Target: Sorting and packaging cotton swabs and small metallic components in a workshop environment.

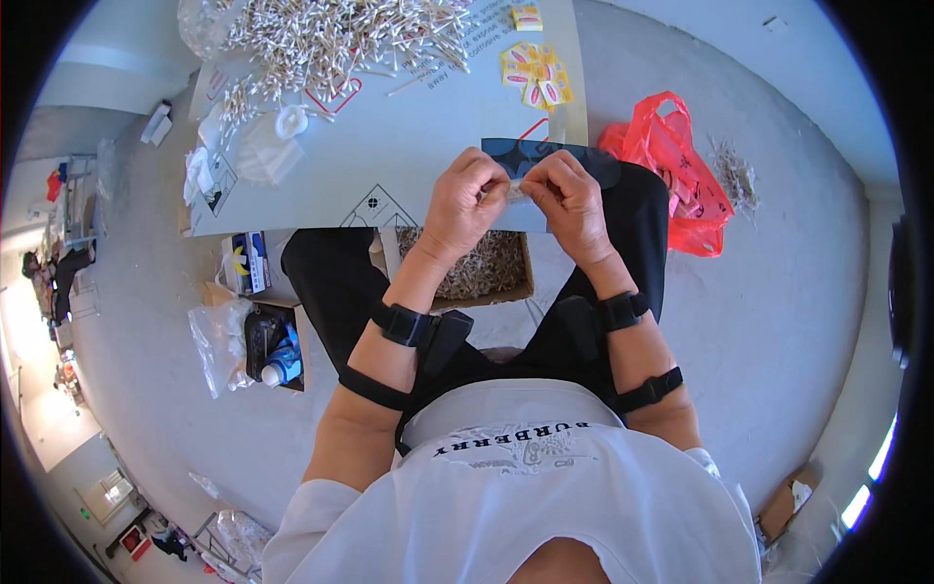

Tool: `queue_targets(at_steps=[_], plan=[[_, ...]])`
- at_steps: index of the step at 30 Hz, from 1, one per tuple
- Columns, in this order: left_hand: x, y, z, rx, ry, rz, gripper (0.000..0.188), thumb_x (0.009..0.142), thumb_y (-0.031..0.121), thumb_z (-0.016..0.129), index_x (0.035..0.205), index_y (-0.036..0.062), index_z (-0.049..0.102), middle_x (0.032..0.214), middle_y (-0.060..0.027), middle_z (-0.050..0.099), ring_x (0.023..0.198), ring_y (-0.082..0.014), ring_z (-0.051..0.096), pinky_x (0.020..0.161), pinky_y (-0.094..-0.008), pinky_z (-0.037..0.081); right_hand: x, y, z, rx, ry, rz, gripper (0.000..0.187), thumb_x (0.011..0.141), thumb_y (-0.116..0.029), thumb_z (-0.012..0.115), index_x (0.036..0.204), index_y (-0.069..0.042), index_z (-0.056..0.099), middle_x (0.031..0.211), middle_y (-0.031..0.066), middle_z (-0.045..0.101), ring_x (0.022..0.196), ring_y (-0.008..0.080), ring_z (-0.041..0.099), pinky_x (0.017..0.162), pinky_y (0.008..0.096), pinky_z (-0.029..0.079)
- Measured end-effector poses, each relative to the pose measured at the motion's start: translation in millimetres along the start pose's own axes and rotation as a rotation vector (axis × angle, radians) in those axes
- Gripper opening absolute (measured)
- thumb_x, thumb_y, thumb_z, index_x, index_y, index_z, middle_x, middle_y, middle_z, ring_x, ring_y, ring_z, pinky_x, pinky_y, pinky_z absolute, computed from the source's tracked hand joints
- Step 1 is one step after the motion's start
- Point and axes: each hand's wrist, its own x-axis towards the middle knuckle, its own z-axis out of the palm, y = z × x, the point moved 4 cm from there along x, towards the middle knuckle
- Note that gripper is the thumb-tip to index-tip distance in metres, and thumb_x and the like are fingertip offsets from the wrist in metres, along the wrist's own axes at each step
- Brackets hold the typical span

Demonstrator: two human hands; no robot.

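Note:
Above the near edge of the table [341, 209], my left hand [465, 202] and my right hand [574, 206] are close together, thumbs and fingers pinched. Between the fingertips is a small, pale, thin piece, mostly hidden, and I cannot make out its kind. Just beyond the hands, near the table's right edge, lies a dark, glossy, flat sheet [530, 152]. A large pile of cotton swabs [331, 44] covers the far left of the table. Small yellow and white packets or labels [540, 73] lie at its far right.
White rolled material [290, 122] and clear plastic sit at the table's left. Beneath the near edge is a cardboard box [486, 265] of small sticks. A red plastic bag [671, 165] stands right, beside scattered sticks [735, 175]. A box with a blue-white bottle [282, 360] is left.

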Motion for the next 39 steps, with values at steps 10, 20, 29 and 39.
queue_targets(at_steps=[10, 20, 29, 39], plan=[[-8.4, -14.4, 7.9, -0.504, -0.026, -0.551, 0.007, 0.081, 0.004, 0.072, 0.081, 0.0033, 0.065, 0.07, 0.0029, 0.058, 0.059, -0.0025, 0.048, 0.051, -0.0198, 0.039, -19.0, 28.9, 5.8, 0.669, -0.035, 0.614, 0.008, 0.081, 0.002, 0.072, 0.085, -0.002, 0.068, 0.077, -0.0042, 0.062, 0.07, 0.0017, 0.052, 0.064, 0.0176, 0.042], [2.5, 9.6, 2.9, -0.076, 0.061, -0.05, 0.013, 0.076, 0.002, 0.075, 0.08, -0.0011, 0.062, 0.077, -0.0039, 0.058, 0.063, -0.0147, 0.056, 0.054, -0.0282, 0.045, -4.1, -4.7, -8.5, 0.08, 0.068, 0.129, 0.012, 0.076, 0.004, 0.072, 0.083, 0.001, 0.062, 0.08, 0.0076, 0.056, 0.07, 0.0216, 0.058, 0.064, 0.0299, 0.048], [4.0, 40.9, -1.7, 0.421, 0.109, 0.312, 0.013, 0.075, -0.007, 0.066, 0.08, -0.0006, 0.056, 0.077, -0.0133, 0.053, 0.072, -0.0338, 0.057, 0.061, -0.0388, 0.046, 2.7, -12.2, -5.4, -0.17, 0.046, -0.012, 0.012, 0.079, 0.0, 0.067, 0.082, -0.002, 0.056, 0.081, 0.013, 0.054, 0.072, 0.0358, 0.059, 0.06, 0.0401, 0.049], [5.6, 6.0, -16.1, 0.09, 0.012, 0.017, 0.015, 0.076, -0.007, 0.066, 0.087, 0.002, 0.063, 0.08, -0.0099, 0.057, 0.067, -0.0256, 0.06, 0.059, -0.0323, 0.047, 0.4, 1.8, -3.6, 0.001, -0.007, 0.142, 0.013, 0.083, -0.002, 0.066, 0.084, -0.001, 0.053, 0.082, 0.0136, 0.053, 0.072, 0.0344, 0.057, 0.064, 0.0374, 0.048]])
